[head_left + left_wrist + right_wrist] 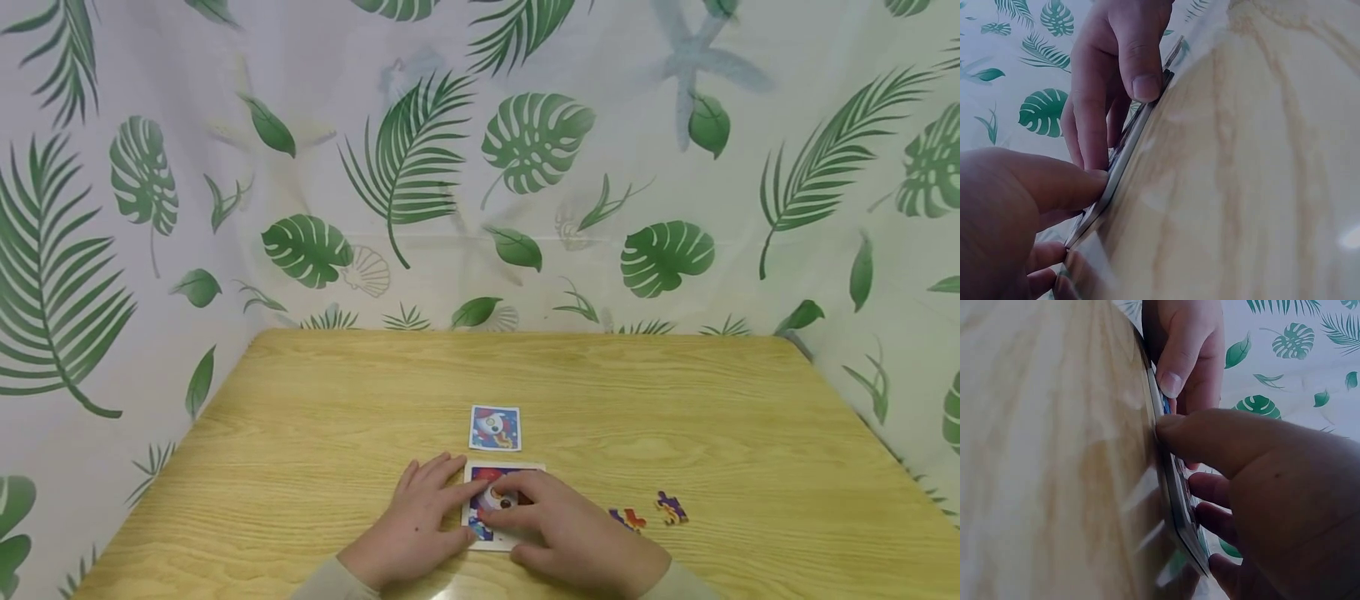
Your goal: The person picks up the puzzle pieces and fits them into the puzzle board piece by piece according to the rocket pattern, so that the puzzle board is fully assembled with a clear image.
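A small square jigsaw puzzle [486,502] in a white tray [498,546] lies flat on the table, showing a white rocket on blue and purple. My left hand [420,525] is at the tray's left side, fingers extended; its index finger reaches onto the picture and its thumb touches the near left edge. From the right, my right hand [577,533] covers part of the puzzle, with fingertips on the picture and its thumb [1179,430] at the near edge. Whether a piece lies under the right fingers is hidden. In both wrist views the tray appears edge-on.
Just behind the tray lies a picture card [495,429] with a similar rocket. Loose puzzle pieces lie to the right: a purple and yellow one [671,508] and a red-orange one [634,519], partly beside my right hand. A leaf-patterned curtain [450,275] hangs behind the wooden table [337,400].
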The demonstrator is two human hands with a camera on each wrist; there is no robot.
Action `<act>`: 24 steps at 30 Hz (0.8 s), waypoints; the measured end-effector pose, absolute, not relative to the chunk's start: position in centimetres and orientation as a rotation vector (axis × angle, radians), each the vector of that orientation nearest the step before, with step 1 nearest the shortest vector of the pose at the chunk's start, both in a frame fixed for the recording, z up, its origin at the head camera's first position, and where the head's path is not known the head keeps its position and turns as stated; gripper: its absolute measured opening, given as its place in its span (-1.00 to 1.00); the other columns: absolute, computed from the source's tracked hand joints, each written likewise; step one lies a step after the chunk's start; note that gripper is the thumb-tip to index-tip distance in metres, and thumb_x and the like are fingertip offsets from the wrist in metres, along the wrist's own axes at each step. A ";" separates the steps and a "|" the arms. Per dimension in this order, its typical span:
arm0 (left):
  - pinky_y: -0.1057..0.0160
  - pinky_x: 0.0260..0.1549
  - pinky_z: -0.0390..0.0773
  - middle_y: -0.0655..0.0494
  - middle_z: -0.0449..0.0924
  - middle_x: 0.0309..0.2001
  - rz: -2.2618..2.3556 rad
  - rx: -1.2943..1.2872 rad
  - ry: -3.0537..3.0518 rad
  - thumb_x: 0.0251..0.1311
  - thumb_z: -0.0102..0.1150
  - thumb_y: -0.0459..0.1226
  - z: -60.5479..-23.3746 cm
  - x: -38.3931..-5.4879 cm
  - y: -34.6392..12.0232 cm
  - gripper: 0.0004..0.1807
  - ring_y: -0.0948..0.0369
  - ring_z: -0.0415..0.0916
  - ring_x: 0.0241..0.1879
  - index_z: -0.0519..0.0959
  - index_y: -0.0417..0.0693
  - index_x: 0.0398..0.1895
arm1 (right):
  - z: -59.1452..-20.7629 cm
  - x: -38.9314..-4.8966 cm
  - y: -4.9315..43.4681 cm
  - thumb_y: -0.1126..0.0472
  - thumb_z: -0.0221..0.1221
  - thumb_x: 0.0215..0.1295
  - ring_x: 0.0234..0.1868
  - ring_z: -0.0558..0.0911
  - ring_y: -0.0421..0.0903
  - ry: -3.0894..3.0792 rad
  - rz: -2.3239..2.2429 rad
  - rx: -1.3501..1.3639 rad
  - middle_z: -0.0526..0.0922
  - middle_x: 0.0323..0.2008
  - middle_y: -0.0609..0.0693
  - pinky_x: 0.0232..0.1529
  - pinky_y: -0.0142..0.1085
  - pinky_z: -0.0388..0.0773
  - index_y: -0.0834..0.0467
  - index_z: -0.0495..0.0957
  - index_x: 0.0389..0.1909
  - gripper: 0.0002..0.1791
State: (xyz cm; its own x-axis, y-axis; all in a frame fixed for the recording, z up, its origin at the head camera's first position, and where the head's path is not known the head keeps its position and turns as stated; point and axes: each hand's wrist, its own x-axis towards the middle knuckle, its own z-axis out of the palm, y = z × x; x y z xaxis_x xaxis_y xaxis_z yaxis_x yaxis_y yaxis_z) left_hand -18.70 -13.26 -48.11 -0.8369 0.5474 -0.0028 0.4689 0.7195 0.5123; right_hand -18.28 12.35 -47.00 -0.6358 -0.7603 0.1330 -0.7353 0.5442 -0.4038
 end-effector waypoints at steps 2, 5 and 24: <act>-0.29 0.43 -0.29 0.05 0.10 0.56 0.768 0.815 2.772 0.32 0.18 0.05 -48.1 -18.7 -13.2 -0.37 -0.01 -0.13 0.57 0.40 0.30 0.47 | -47.0 -18.3 12.4 0.00 0.21 0.43 0.37 0.33 -0.12 2.699 -0.664 -1.314 0.34 0.38 -0.18 0.29 0.02 0.42 -0.22 0.40 0.44 -0.43; -0.29 0.44 -0.30 0.05 0.11 0.56 0.778 0.801 2.769 0.30 0.20 0.06 -48.1 -18.7 -13.2 -0.36 -0.01 -0.13 0.57 0.41 0.31 0.46 | -47.1 -18.4 12.4 0.01 0.19 0.45 0.38 0.33 -0.13 2.684 -0.684 -1.301 0.33 0.38 -0.19 0.30 0.02 0.42 -0.22 0.40 0.44 -0.45; -0.32 0.42 -0.22 0.00 0.13 0.55 0.780 0.824 2.790 0.30 0.21 0.01 -48.0 -18.7 -13.0 -0.37 -0.05 -0.08 0.55 0.43 0.23 0.45 | -46.9 -18.2 11.9 0.03 0.24 0.38 0.35 0.38 -0.05 2.778 -0.537 -1.348 0.42 0.31 -0.10 0.30 0.02 0.40 -0.18 0.48 0.40 -0.44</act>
